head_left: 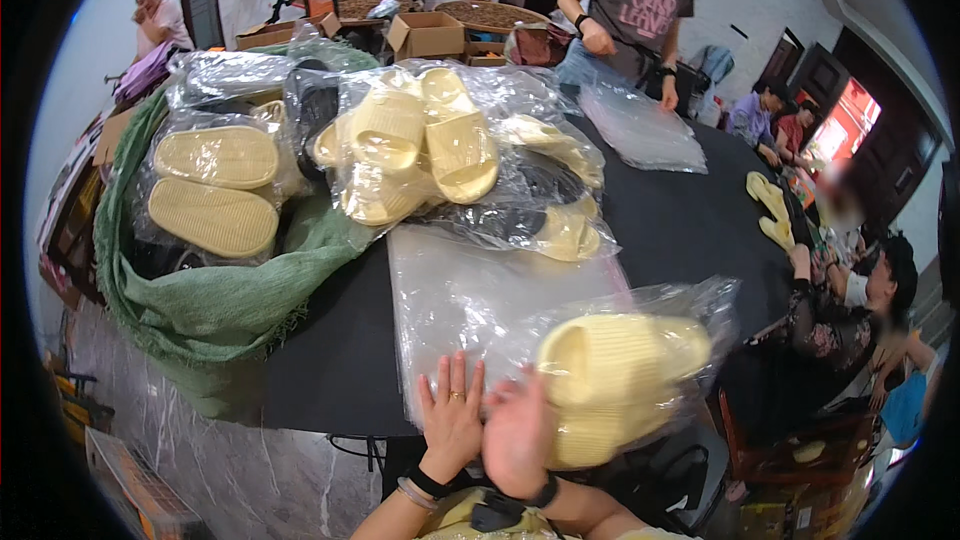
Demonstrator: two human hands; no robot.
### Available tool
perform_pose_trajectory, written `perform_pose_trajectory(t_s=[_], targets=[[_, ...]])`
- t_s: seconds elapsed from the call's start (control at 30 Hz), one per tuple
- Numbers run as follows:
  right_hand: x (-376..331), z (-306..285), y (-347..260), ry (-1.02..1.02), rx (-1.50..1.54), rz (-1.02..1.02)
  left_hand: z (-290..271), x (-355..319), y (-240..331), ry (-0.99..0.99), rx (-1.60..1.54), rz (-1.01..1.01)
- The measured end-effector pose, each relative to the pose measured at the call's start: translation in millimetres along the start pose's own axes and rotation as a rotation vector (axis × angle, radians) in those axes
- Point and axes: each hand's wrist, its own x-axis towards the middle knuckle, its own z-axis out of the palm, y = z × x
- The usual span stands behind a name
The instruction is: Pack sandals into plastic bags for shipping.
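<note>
My left hand [452,422] lies flat with fingers spread on a stack of clear plastic bags [450,290] at the table's near edge. A ring is on one of its fingers. Beside it, my right hand [518,432] is raised and blurred, its fingers against or close to a bagged pair of pale yellow slippers [610,380]. Whether it grips that bag I cannot make out. The bagged pair is tilted at the near edge, also smeared by motion. Past the stack lies a heap of bagged yellow slippers [465,155], with some black ones among them.
A green woven sack [235,305], rolled open at left, holds more bagged slippers. Across the black table [670,225], a standing person [635,10] is beside another stack of clear bags [645,130]. Unbagged yellow slippers [768,208] lie at right, near seated people.
</note>
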Motion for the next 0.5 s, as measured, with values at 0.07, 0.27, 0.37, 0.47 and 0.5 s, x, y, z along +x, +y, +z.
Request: perform_pose_trajectory(t_s=[0.07, 0.27, 0.37, 0.47, 0.5], targets=[[9.0, 16.4, 29.9, -0.051, 0.055, 0.168, 0.9, 2.6, -5.6, -0.218, -0.061, -0.090], [50.5, 8.2, 61.3, -0.432, -0.514, 0.238, -4.8, -2.2, -6.9, -0.211, -0.409, -0.109], [51.1, 17.6, 42.5, -0.518, -0.324, 0.672, -7.9, -8.7, -7.5, -0.118, -0.650, -0.132], [25.2, 12.6, -3.9, -0.971, -0.583, 0.393, -14.1, -17.3, -10.4, 0.001, -0.873, -0.171], [18.7, 10.7, -29.6, -1.051, -0.721, 0.224, -16.7, -20.6, -11.4, 0.044, -0.948, -0.190]])
